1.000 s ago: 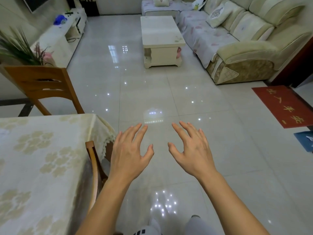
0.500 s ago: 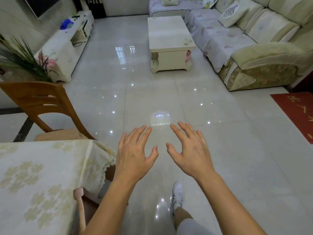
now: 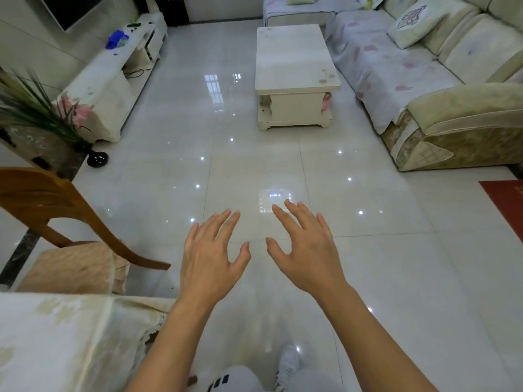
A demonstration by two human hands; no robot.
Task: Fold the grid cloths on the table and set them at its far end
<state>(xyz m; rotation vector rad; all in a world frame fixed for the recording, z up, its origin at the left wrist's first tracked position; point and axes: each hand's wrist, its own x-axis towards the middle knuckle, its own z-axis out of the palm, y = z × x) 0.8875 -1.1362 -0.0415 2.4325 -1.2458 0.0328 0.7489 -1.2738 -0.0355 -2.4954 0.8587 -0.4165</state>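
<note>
Both hands are held out over the glossy tiled floor (image 3: 254, 165), empty, fingers spread: left hand (image 3: 210, 257), right hand (image 3: 307, 250). Only a corner of the desk (image 3: 65, 340) is seen at lower left, covered in a pale floral cloth; no grid cloths can be spotted anywhere. A wooden chair (image 3: 56, 222) is parked just beside it. A coffee table (image 3: 294, 66) and sofa (image 3: 452, 94) are seen farther off.

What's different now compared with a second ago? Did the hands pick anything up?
No. The view has moved forward: the table with the pale floral tablecloth has slid to the lower left corner, the wooden chair is now beside the person, and the white coffee table and cream sofa look nearer. The left hand and right hand stay open, spread and empty.
</note>
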